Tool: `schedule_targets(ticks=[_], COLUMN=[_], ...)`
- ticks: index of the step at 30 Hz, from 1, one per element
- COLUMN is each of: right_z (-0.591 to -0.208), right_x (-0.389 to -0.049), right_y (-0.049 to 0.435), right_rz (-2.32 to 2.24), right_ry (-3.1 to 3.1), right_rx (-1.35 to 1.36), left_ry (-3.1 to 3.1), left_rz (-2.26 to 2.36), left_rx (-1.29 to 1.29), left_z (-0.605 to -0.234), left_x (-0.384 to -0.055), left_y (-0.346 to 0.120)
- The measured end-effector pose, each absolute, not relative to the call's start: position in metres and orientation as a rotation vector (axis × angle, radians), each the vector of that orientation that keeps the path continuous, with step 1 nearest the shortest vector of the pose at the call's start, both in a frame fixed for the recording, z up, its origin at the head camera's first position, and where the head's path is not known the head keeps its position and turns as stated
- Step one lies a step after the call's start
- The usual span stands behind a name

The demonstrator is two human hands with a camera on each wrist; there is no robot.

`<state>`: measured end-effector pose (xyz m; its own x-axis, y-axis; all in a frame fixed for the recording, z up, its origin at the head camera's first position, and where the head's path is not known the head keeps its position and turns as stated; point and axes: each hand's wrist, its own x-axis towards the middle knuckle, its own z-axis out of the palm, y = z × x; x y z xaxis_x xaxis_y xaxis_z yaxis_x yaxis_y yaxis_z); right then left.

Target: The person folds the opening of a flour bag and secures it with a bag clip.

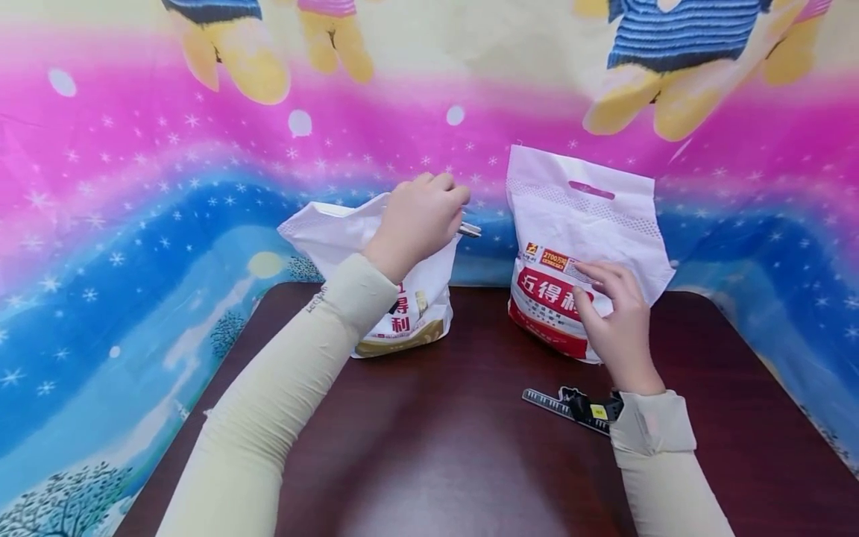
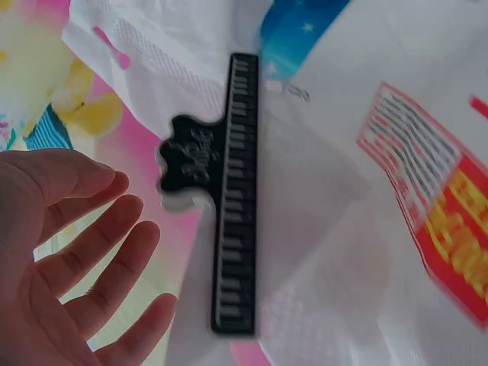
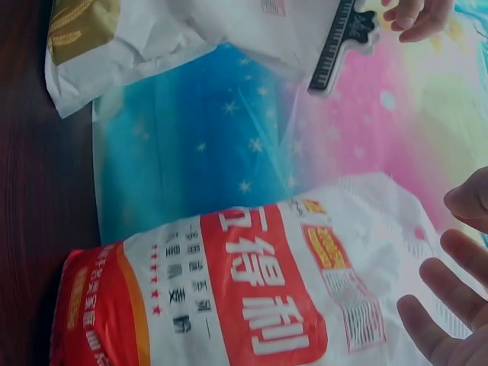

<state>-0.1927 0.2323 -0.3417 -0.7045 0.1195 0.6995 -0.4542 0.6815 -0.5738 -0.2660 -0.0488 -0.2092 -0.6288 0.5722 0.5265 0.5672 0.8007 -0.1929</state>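
A black clip [image 2: 236, 191] with a piano-key pattern is fastened across the upper part of the left flour bag [image 1: 403, 272], which is white with a gold base. My left hand [image 1: 421, 216] is at this clip; in the left wrist view its fingers [image 2: 114, 267] are parted and loosely bent just beside the clip's handle, with nothing between them. A second flour bag [image 1: 550, 298], white and red with a cut-out handle, stands upright on the right. Beside its printed front, my right hand [image 1: 620, 321] has its fingers apart and holds nothing.
A second piano-patterned clip [image 1: 546, 401] lies on the dark brown table [image 1: 429, 447], partly hidden by the right wrist. Close behind the bags hangs a colourful printed cloth [image 1: 168, 246], which also runs along both sides of the table.
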Motion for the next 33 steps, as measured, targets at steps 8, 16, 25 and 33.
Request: schedule_targets(ticks=[8,16,25,33], right_z=[-0.349,-0.354,-0.356,-0.358], right_x=[-0.191,-0.185,-0.181,-0.175], right_y=[0.246,0.258,0.273,0.293], right_rz=[0.982,0.973,0.866,0.73], right_ry=[-2.086,-2.034,-2.002,-2.029], right_rx=[0.155,0.074,0.125,0.144], left_ry=[-2.349,-2.33,-2.351,-2.36], left_rz=[-0.012,-0.064,-0.047,0.019], left_rx=[-0.902,-0.98,-1.031,-1.037], left_z=[-0.215,-0.219,-0.219,-0.224], left_x=[-0.265,-0.271,-0.269,-0.266], left_y=[-0.026,0.001,0.027,0.05])
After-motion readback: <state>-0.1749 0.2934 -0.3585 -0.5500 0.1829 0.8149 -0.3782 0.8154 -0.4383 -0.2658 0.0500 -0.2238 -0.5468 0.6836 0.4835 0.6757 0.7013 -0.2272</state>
